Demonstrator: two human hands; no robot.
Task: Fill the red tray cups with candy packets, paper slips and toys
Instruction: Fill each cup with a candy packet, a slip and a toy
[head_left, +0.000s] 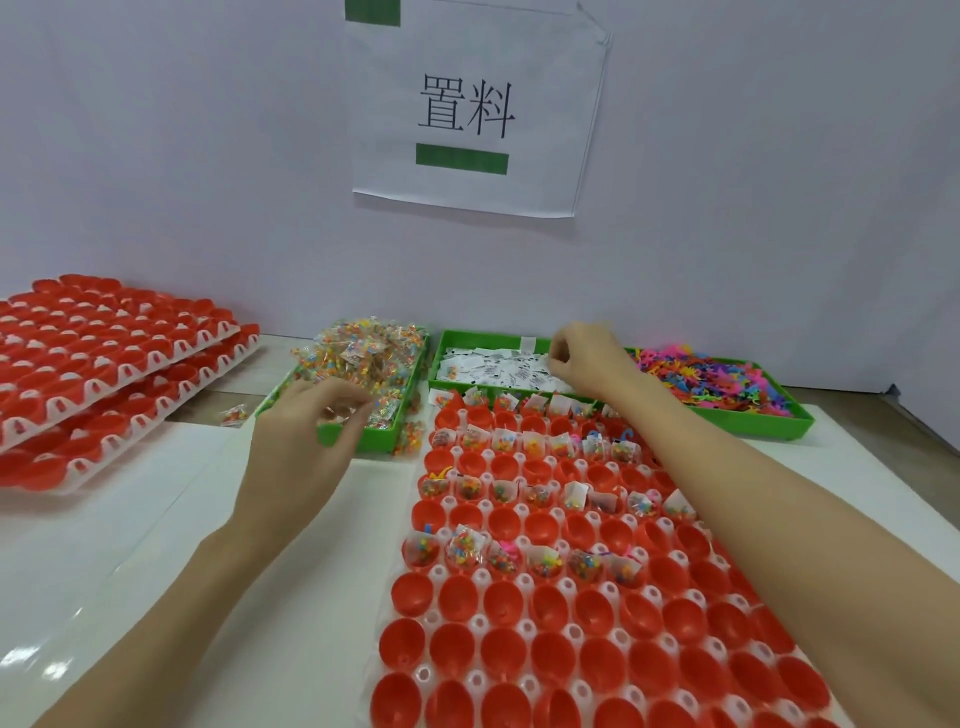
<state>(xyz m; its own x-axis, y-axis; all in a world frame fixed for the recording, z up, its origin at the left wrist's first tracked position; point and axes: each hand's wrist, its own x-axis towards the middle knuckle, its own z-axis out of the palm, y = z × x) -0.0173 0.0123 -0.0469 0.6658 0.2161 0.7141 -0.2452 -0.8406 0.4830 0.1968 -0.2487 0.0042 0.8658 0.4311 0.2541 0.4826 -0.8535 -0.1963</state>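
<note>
Head view: red tray (587, 613) at 5 o'clock, long axis running 12 to 6. Left hand (306, 441) at 9 o'clock, fingers curled on candy packets (358, 364). Right hand (587, 358) at 12 o'clock pinches among the paper slips (493, 371); what it grasps, cannot tell. Toys (711, 382) at 2 o'clock.

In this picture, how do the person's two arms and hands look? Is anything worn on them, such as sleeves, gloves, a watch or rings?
Both forearms are bare; no sleeve shows on either up to the picture's lower edge. The left hand and the right hand wear no gloves. No watch or bracelet shows at either wrist, and I see no rings, though the fingers are slightly blurred.
</note>
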